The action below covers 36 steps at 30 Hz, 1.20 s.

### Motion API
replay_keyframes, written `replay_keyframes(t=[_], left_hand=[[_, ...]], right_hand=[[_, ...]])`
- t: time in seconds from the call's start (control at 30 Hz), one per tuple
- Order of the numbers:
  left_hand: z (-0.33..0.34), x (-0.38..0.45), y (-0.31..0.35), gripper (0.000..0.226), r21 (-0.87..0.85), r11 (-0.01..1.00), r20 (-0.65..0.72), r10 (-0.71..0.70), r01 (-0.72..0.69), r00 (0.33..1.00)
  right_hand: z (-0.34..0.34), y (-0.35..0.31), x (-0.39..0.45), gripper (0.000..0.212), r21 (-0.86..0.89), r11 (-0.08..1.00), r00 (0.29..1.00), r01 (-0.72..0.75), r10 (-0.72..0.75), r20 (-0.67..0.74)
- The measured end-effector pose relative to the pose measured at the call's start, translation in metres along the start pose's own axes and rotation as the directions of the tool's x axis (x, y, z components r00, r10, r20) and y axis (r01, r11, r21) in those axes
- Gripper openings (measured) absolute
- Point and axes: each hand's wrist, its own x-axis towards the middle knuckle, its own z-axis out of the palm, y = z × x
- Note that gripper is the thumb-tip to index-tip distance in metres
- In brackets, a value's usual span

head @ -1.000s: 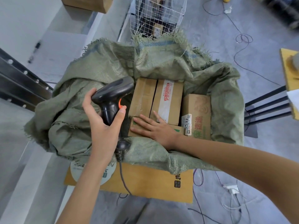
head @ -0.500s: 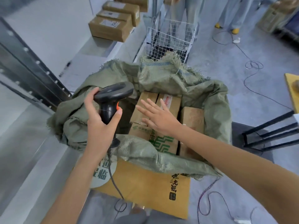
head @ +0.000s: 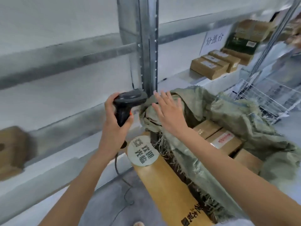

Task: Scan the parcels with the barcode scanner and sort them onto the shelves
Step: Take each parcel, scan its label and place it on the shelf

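One scanner (head: 128, 103). One green sack (head: 236, 121), three parcels (head: 224, 141) showing inside. Three small parcels (head: 210, 66) on the shelf (head: 179, 77), one dark box (head: 242, 41) behind. One wire basket (head: 267, 97). One paper sign (head: 213, 41).

Metal shelf (head: 175, 77) carries brown parcels (head: 210, 66); paper sign (head: 213, 41) behind.

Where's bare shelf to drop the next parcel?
Bare shelf board runs left of the metal post, and between the post and the three stacked boxes. Crowded: far right, around those boxes and the dark box; the sack blocks below.
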Motion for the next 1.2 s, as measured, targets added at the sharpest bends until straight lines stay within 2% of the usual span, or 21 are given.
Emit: replay_keyframes(t=[0.17,0.37,0.53,0.7,0.9,1.0,1.2], left_hand=[[-0.081,-0.032,-0.007,0.071,0.113,0.992,-0.215,-0.034,0.059,0.976],[-0.166,-0.087,-0.022,0.068,0.178,0.969,-0.486,-0.066,0.173,0.871],[-0.242,-0.132,-0.035,0.072,0.232,0.938,-0.588,-0.077,0.259,0.805],[-0.325,-0.171,-0.049,0.078,0.218,0.917,-0.674,-0.107,0.335,0.731],[-0.413,-0.214,-0.066,0.076,0.211,0.903,-0.752,-0.094,0.374,0.652],[-0.446,-0.239,-0.074,0.074,0.215,0.881,-0.789,-0.098,0.422,0.607],[-0.503,-0.286,-0.089,0.072,0.18,0.851,-0.883,-0.082,0.494,0.463]], right_hand=[[0.041,-0.103,0.011,0.056,-0.046,0.98,0.979,0.194,-0.191,0.069],[0.11,-0.235,0.003,0.057,0.063,0.917,0.89,0.395,-0.399,0.22],[0.164,-0.342,-0.018,0.056,0.179,0.843,0.789,0.507,-0.537,0.298],[0.201,-0.431,-0.039,0.054,0.199,0.779,0.712,0.594,-0.625,0.321],[0.245,-0.526,-0.062,0.056,0.213,0.753,0.673,0.622,-0.654,0.347],[0.265,-0.566,-0.079,0.058,0.262,0.731,0.63,0.63,-0.678,0.379],[0.308,-0.632,-0.103,0.059,0.264,0.648,0.522,0.715,-0.745,0.416]])
